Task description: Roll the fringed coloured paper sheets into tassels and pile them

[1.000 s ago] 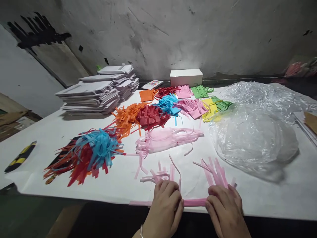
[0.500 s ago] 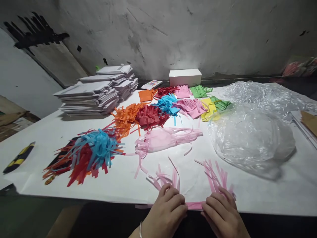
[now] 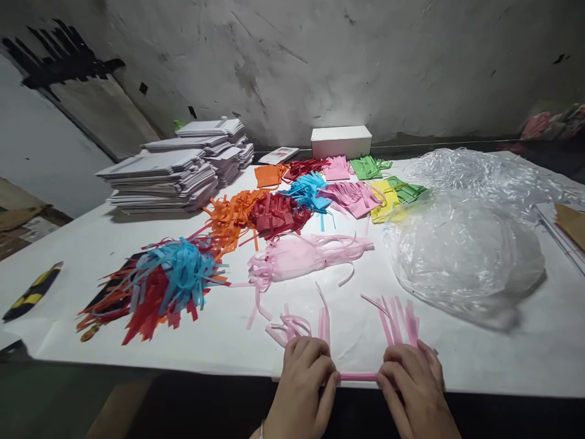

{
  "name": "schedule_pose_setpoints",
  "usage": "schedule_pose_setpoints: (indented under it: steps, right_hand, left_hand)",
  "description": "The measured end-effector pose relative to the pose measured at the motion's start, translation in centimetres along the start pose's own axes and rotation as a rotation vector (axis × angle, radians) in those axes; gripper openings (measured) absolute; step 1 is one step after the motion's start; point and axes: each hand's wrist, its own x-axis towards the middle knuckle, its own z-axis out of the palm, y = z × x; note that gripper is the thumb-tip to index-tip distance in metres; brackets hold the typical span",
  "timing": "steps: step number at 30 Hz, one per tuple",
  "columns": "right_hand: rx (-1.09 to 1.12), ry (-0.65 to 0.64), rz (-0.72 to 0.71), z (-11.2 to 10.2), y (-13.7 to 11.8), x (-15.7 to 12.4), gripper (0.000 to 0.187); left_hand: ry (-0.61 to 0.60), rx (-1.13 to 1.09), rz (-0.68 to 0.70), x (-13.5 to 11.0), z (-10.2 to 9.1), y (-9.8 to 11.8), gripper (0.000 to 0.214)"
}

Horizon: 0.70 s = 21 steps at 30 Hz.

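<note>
At the table's near edge, a pink paper tassel (image 3: 359, 377) lies between my hands, its middle a narrow rolled band. My left hand (image 3: 304, 384) has its fingers closed on the band's left end, and fringe strips stick out beyond the fingertips. Gripping the right end is my right hand (image 3: 414, 384), with more pink strips fanning out past it. The fingertips under the band are partly hidden. Just beyond lies a paler pink fringed paper bundle (image 3: 301, 256), apart from both hands.
Left lies a heap of blue, red and orange fringed paper (image 3: 183, 274); behind it rise stacked white sheets (image 3: 155, 174). Several coloured fringe bundles (image 3: 274, 213) lie mid-table. A clear plastic bag (image 3: 461, 256) spreads at right. A white box (image 3: 341, 143) stands by the wall.
The pink band between my hands has become narrower and more tightly rolled. My right fingers have shifted slightly, and the fringe strips by my left hand have moved.
</note>
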Motion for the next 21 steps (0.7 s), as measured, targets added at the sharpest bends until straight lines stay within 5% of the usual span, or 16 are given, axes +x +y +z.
schedule_pose_setpoints:
  steps: [6,10,14,21]
  right_hand:
    - [0.025,0.085,0.101,0.6,-0.6,0.1,0.008]
    - [0.079,0.134,-0.093,0.9,-1.6,0.5,0.027]
    - [0.089,0.283,-0.109,1.4,-2.6,1.0,0.018]
    - [0.031,0.159,-0.279,-1.9,-1.2,0.0,0.014]
  left_hand:
    - [-0.064,0.151,-0.084,0.6,0.5,0.6,0.012]
    - [-0.033,0.175,0.106,0.1,1.1,0.2,0.023]
    - [0.016,0.187,0.189,-0.3,1.5,-0.1,0.019]
    - [0.066,0.129,0.273,-3.1,1.6,0.5,0.014]
